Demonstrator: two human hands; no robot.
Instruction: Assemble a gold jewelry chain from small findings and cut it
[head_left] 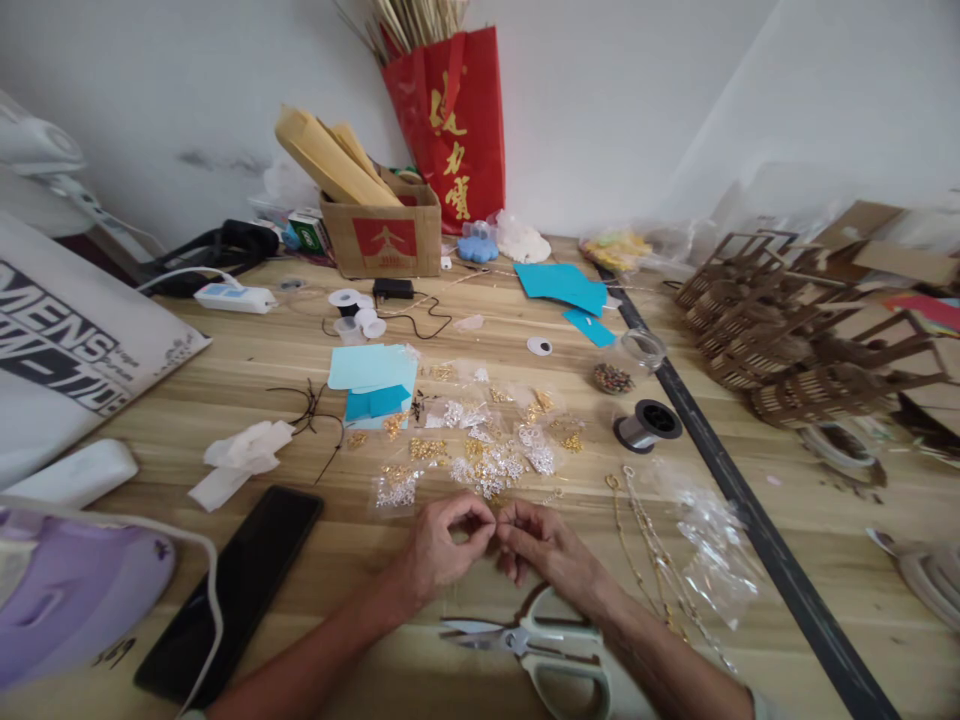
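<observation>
My left hand point(452, 540) and my right hand point(541, 545) meet fingertip to fingertip at the middle of the wooden table. Both are pinched closed on something too small to make out. Just beyond them lie loose silver pieces point(491, 468) and small clear bags of gold pieces point(427, 449) and silver ones point(396, 487). Open-bladed scissors with pale green handles point(559, 640) lie below my hands, partly under my right forearm. Gold and silver chains point(656, 550) stretch out to the right of my right hand.
A black phone point(232, 590) lies left of my left forearm. At right are a wire spool point(646, 426), a tipped jar of beads point(628, 362) and crumpled plastic bags point(712, 540). Brown wooden models point(780, 340) and a cardboard box point(386, 238) stand farther back.
</observation>
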